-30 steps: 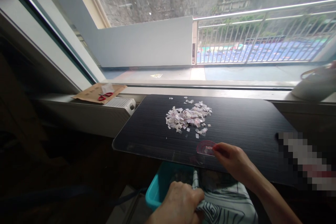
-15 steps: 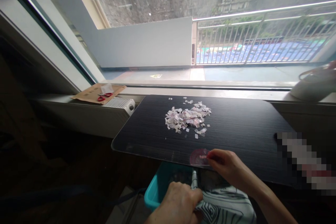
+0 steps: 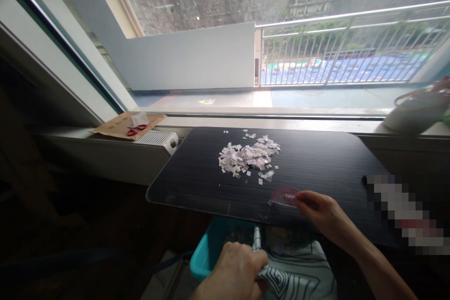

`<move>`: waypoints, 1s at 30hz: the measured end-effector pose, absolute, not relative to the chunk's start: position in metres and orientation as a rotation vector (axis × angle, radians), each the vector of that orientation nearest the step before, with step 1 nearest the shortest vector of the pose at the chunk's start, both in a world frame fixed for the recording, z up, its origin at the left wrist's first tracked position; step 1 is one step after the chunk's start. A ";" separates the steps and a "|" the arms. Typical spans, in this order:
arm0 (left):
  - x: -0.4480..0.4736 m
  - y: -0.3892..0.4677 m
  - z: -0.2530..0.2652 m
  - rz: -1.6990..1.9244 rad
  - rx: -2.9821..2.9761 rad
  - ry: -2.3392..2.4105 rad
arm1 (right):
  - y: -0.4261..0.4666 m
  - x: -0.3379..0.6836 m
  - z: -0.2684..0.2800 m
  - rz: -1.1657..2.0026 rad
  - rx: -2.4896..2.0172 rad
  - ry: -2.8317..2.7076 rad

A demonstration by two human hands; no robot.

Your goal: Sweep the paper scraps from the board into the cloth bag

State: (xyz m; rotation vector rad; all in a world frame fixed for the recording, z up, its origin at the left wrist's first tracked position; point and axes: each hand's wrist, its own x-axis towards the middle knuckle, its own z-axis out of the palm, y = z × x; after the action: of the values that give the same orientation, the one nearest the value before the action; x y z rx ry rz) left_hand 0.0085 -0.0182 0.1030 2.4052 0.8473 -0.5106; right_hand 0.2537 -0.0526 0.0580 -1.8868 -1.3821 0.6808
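My right hand pinches a pinkish, see-through protractor by its right end, low over the near part of the black table. Small clear scraps lie close to the protractor and at the table's near edge. Beyond it spreads a loose pile of small white paper squares. My left hand is closed on the edge of a pale cloth bag with dark line patterns, below the table edge. Under and beside that hand stands a teal bin, partly hidden by the hand and the bag.
On the windowsill at left lie a brown envelope and red-handled scissors, near a white radiator. A white pot stands on the sill at right. A blurred-out item lies at the table's right edge.
My right hand has moved the protractor to the right and away from the table's near edge. Small scraps now show where it was. My left hand keeps its hold on the cloth bag.
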 end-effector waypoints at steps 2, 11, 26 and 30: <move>0.009 -0.019 0.103 -0.513 2.405 0.847 | -0.052 0.251 0.057 0.713 -1.869 -1.411; 0.011 -0.021 0.104 -0.466 2.437 0.857 | -0.049 0.247 0.052 0.718 -1.873 -1.404; 0.011 -0.023 0.100 -0.472 2.432 0.856 | -0.046 0.222 0.047 0.918 -1.711 -1.444; 0.011 -0.023 0.102 -0.476 2.423 0.853 | -0.044 0.219 0.050 0.812 -1.757 -1.384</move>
State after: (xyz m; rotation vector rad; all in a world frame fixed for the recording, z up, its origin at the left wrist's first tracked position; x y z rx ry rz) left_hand 0.0109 -0.0225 0.1020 2.4229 0.8535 -0.4758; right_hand 0.2188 -0.0440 0.0496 -1.7571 -1.3844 0.8125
